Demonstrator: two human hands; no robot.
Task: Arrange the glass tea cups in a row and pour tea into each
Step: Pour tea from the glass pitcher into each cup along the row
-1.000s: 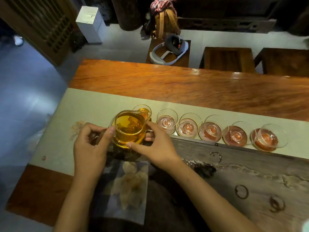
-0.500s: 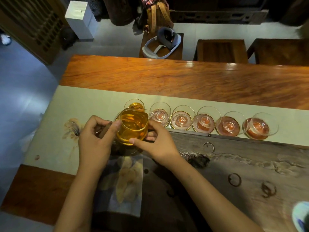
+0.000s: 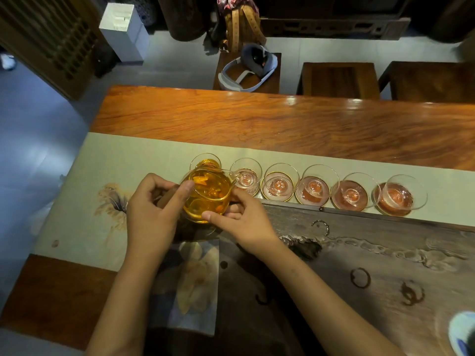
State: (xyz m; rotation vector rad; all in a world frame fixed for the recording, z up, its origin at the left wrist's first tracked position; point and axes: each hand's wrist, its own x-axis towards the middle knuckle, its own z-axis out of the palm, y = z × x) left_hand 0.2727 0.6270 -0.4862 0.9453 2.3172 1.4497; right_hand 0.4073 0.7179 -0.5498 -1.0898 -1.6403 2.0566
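Observation:
Several glass tea cups stand in a row on the pale table runner (image 3: 133, 160). The leftmost cup (image 3: 205, 161) holds amber tea. The second cup (image 3: 246, 176) and the others to its right, ending with the rightmost cup (image 3: 399, 195), look clear inside. A glass pitcher (image 3: 208, 197) full of amber tea hangs just in front of the two leftmost cups, its spout over the second cup's rim. My left hand (image 3: 151, 214) grips the pitcher's wooden handle. My right hand (image 3: 244, 222) steadies the pitcher's right side with fingers and thumb.
A dark carved tea tray (image 3: 372, 258) fills the near right. A printed cloth (image 3: 195, 283) lies below the pitcher. A blue-white bowl (image 3: 462, 332) shows at the bottom right corner. Beyond the runner is the polished wooden table (image 3: 257, 119), then stools (image 3: 339, 79).
The pitcher has shifted slightly right, from over the leftmost cup to the second cup, with both hands still on it. The leftmost cup now holds tea.

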